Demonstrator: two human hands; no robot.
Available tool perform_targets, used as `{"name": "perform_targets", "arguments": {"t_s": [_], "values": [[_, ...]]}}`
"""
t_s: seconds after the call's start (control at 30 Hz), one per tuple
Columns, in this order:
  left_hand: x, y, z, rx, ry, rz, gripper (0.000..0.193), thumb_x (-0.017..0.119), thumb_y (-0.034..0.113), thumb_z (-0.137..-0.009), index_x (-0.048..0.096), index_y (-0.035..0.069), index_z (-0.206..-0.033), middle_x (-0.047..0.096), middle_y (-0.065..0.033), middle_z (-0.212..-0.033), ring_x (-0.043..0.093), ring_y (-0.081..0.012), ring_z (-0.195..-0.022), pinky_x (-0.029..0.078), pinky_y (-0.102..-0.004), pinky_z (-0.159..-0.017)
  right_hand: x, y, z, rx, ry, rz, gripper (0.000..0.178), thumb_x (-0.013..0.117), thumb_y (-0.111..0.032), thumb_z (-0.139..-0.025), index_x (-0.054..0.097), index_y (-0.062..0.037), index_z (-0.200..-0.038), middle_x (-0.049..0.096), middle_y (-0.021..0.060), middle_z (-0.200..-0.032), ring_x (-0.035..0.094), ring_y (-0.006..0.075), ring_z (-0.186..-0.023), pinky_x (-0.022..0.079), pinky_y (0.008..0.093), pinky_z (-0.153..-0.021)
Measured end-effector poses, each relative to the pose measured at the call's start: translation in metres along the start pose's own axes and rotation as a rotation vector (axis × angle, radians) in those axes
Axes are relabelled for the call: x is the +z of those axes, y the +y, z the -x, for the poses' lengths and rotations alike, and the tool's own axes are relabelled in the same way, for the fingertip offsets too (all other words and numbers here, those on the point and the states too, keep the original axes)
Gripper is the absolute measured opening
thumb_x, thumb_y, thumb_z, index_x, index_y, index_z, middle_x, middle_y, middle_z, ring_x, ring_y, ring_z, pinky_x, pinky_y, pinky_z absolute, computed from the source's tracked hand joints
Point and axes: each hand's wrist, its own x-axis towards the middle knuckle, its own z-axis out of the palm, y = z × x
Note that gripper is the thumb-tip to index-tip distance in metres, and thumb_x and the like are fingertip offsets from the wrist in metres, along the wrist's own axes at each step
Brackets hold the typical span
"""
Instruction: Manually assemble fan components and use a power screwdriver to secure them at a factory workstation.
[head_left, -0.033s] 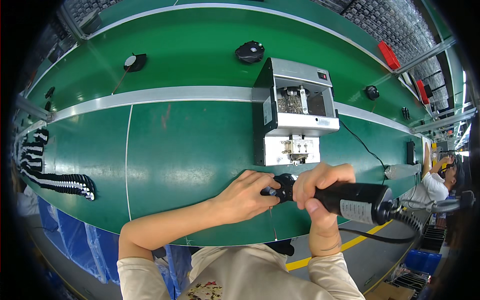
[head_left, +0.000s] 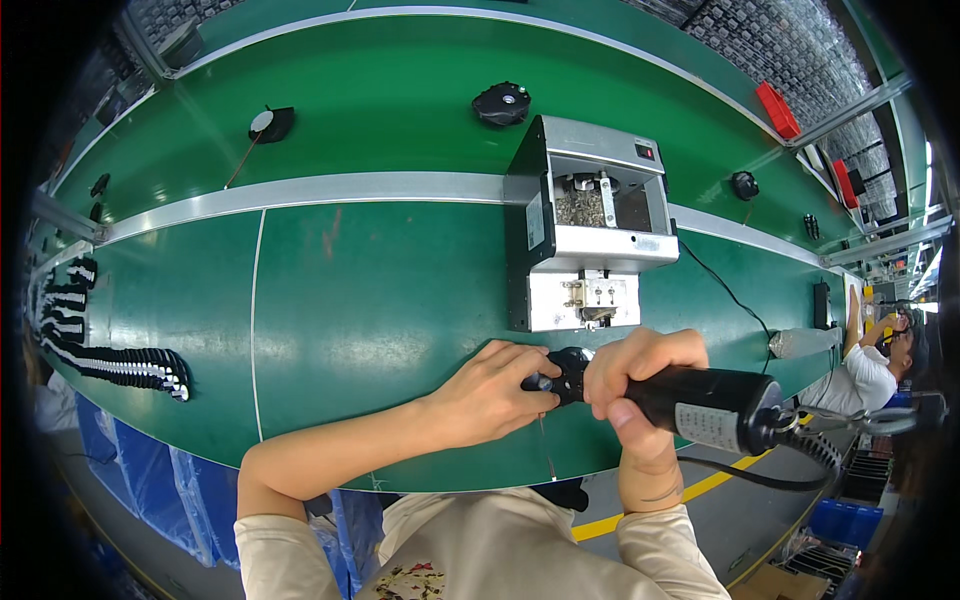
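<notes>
Black cylindrical handheld power tool with a white label [head_left: 708,410] lies nearly horizontal above the front edge of the green tabletop [head_left: 390,300], gripped near its front end. Right hand [head_left: 642,378]: fingers wrapped around the tool, thumb underneath. Left hand [head_left: 490,398]: fingers bent, tips pinching a small black part [head_left: 571,376] against the tabletop, just beside the right hand. Black coiled cable [head_left: 822,450] and metal hook [head_left: 885,418] adjoin the tool's rear end. Silver-and-black box-shaped metal machine [head_left: 610,245] stands beyond the hands. Clear plastic bottle [head_left: 800,343] lies to the right; curved row of black-and-silver parts [head_left: 125,370] lies at far left.
</notes>
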Motion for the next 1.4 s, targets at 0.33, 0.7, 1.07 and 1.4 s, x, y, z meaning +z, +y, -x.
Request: {"name": "perform_targets", "arguments": {"t_s": [0.33,0.7,1.07,1.4], "values": [[0.001,0.002,0.002,0.024,0.02,-0.007,0.02,0.077,0.016,-0.075,0.073,0.013,-0.095,0.059,-0.0071,-0.114,0.057,-0.0301,-0.114,0.046,-0.0439,-0.093,-0.006,-0.002,-0.001,0.045,-0.009,-0.088,0.039,0.069,0.002,-0.071,0.048,-0.0015,-0.104,0.059,0.0103,-0.075,0.059,0.0174,-0.062,0.051,0.0295,-0.059],[0.001,0.002,-0.001,0.004,-0.005,-0.029,0.024,0.079,0.013,-0.072,0.071,0.012,-0.095,0.056,-0.0062,-0.114,0.057,-0.0275,-0.11,0.047,-0.041,-0.088,-0.028,-0.022,-0.053,-0.257,0.115,-0.133,0.051,0.065,-0.009,-0.08,0.041,-0.0065,-0.124,0.052,0.007,-0.075,0.049,0.0153,-0.046,0.046,0.0313,-0.047],[0.015,0.007,-0.002,0.02,0.053,-0.034,0.028,0.076,0.007,-0.07,0.06,0.008,-0.093,0.05,-0.0121,-0.117,0.05,-0.0347,-0.113,0.044,-0.0463,-0.092,-0.009,-0.015,-0.058,-0.215,0.187,-0.047,0.047,0.061,0.0,-0.076,0.04,-0.0064,-0.118,0.05,0.007,-0.069,0.048,0.0146,-0.048,0.047,0.0305,-0.048],[0.007,0.004,-0.001,0.048,0.042,0.02,0.024,0.077,0.007,-0.074,0.067,0.007,-0.096,0.052,-0.0116,-0.117,0.053,-0.0343,-0.113,0.048,-0.0436,-0.091,-0.003,-0.013,-0.049,-0.174,0.167,0.003,0.042,0.062,-0.007,-0.076,0.041,-0.0065,-0.112,0.047,0.0064,-0.071,0.044,0.0135,-0.043,0.043,0.0303,-0.044]]}}
